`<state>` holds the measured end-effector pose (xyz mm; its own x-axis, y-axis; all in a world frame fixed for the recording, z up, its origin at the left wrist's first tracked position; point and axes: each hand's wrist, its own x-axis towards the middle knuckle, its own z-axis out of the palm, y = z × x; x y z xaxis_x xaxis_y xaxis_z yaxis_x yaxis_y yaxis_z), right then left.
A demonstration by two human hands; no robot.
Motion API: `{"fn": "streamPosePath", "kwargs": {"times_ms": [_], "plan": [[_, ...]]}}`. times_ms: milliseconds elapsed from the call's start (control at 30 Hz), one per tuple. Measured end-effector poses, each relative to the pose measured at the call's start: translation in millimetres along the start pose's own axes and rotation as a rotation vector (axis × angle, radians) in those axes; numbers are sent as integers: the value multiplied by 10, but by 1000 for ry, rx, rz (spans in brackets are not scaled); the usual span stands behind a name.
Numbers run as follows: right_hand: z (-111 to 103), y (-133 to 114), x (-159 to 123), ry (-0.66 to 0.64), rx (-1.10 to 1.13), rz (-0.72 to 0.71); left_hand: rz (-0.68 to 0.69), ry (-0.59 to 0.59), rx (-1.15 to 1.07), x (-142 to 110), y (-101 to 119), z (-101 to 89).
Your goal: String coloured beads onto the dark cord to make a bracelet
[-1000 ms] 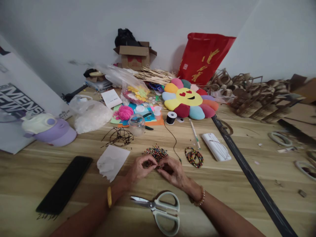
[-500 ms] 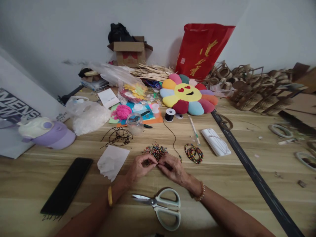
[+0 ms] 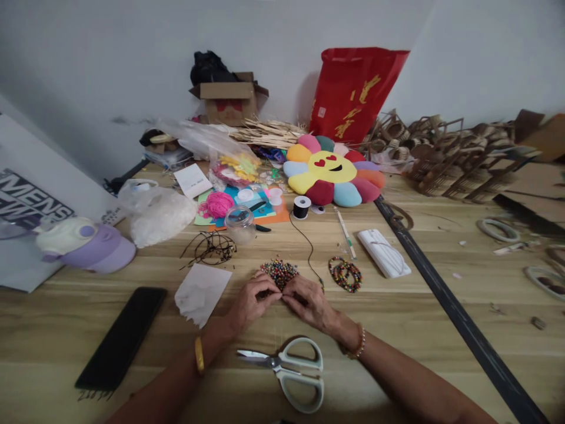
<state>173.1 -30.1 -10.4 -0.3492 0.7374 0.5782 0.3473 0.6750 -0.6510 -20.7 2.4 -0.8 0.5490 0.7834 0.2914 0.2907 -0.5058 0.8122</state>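
Multicoloured beads (image 3: pixel 279 271), left hand (image 3: pixel 251 299), right hand (image 3: pixel 311 302), fingertips pinched

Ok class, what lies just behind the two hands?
Behind the left hand and right hand: heaped multicoloured beads and a black cord. The hands hide part of the heap's near side; anything beneath them is covered.

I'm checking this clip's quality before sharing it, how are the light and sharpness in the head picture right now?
All in the head view: light is dim; the red bag casts a soft shadow on the wall; the baskets at right look softer than the scissors; anything pinched by the left hand and right hand is too small to make out.
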Motion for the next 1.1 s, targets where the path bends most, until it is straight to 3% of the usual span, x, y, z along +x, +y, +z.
{"fn": "streamPosePath", "kwargs": {"times_ms": [567,1100], "plan": [[-13,-28,-16,82,7,25,28,40,1,4,24,-10],[0,13,-24,-14,-40,2,81,15,54,-11,-11,-18]]}}
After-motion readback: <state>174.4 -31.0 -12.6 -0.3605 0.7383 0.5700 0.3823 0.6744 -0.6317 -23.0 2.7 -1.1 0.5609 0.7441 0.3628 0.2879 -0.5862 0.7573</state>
